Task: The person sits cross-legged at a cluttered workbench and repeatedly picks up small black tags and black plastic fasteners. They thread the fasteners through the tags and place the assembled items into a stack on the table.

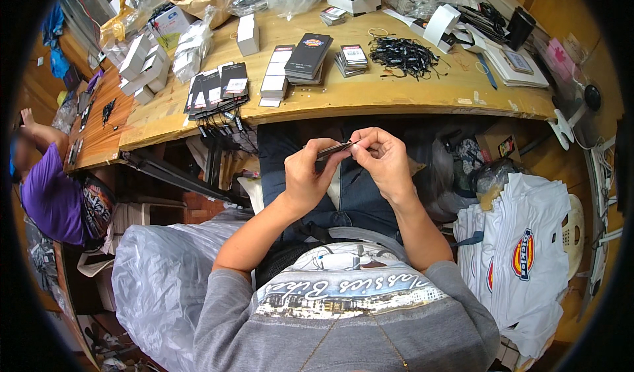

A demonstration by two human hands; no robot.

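My left hand (309, 176) is closed around a thin dark hang tag (334, 150), held over my lap, just off the table's front edge. Pressed against the tag's right end, the fingers of my right hand (383, 161) pinch a black tag string, most of it hidden by the fingers. On the table ahead stand a stack of black hang tags (308, 58), a column of white label cards (275, 75) and a smaller stack of cards (351, 60). A tangled heap of black strings (404, 58) lies to their right. Strung tags (216, 89) overlap at the left, their strings hanging over the edge.
White boxes (248, 35) and clear plastic bags line the back of the wooden table (396, 101). Folded white T-shirts (515, 253) are piled at my right. A big plastic bag (165, 286) bulges at my left. Farther left sits a person in purple (53, 194).
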